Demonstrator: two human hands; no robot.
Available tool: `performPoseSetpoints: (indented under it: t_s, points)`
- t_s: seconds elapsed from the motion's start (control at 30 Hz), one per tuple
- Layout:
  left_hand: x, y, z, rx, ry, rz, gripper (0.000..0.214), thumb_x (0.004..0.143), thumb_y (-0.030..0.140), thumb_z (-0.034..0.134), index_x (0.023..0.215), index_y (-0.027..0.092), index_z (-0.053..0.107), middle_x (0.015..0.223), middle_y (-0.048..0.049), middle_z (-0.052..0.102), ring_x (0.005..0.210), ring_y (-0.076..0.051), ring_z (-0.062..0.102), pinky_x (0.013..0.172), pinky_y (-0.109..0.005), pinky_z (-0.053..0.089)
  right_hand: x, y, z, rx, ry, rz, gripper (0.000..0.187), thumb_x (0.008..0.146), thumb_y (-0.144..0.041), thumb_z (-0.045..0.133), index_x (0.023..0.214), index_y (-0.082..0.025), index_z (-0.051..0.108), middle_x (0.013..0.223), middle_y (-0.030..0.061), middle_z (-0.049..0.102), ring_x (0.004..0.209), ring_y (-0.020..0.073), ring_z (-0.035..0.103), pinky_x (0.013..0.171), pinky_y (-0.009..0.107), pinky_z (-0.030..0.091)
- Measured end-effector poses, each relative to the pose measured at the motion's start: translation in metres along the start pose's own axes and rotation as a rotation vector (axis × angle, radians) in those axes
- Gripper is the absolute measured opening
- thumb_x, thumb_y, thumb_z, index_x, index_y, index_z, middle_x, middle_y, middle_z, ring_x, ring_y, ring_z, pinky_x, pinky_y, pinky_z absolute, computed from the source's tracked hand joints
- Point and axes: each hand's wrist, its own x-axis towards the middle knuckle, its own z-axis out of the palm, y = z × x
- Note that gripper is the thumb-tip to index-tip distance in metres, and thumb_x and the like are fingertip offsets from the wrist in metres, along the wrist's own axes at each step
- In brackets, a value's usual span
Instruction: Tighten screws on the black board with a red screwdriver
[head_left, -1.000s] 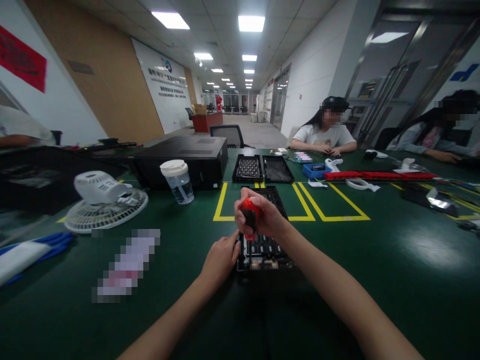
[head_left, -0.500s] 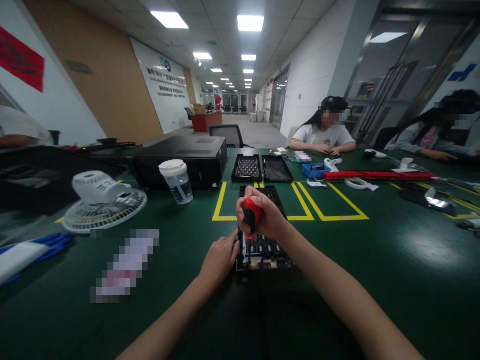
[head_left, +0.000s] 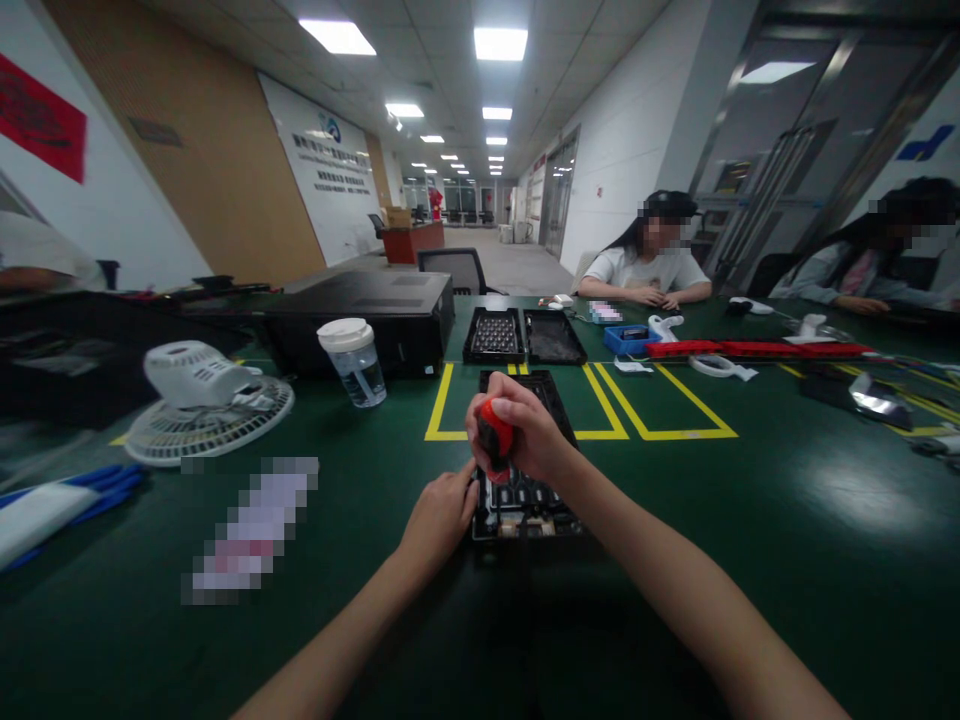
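Observation:
A black case [head_left: 529,495] with rows of slots lies in front of me, and light-coloured parts show at its near end. My right hand [head_left: 534,428] is closed around the red and black handle of a screwdriver [head_left: 496,437], held upright above the left part of the case. Its tip is too dark to make out. At the case's left edge, my left hand [head_left: 441,512] grips the side, its fingertips partly hidden. Part of the case's far end is covered by my right hand.
Yellow tape [head_left: 679,436] marks rectangles on the green table [head_left: 675,590]. Leftward are a lidded cup [head_left: 358,365], a white fan [head_left: 210,405] and a large black box [head_left: 360,315]. Beyond sit an open black case [head_left: 495,337] and a blue tray [head_left: 628,342]. Co-workers [head_left: 649,260] sit at the far right.
My right hand and the screwdriver have shifted slightly left, with the handle tilted a little differently. My left hand and the case have stayed in place.

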Motion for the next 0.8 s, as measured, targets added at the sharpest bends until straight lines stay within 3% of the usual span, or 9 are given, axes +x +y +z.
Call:
performPoseSetpoints:
  t_s: [0.8]
  points:
    - [0.0000,0.0041,-0.0047,-0.039,-0.041,-0.031,0.029,0.090,0.026,0.030,0.111,0.020,0.049,0.091,-0.0061,0.061,0.083,-0.017,0.058,0.078,-0.030,0.042,-0.0018,0.0017,0.0045,-0.132,0.118,-0.070,0.022,0.079,-0.027,0.056,0.075,-0.020,0.035,0.069,-0.0026,0.061,0.041,0.0102,0.056,0.038,0.022,0.047]
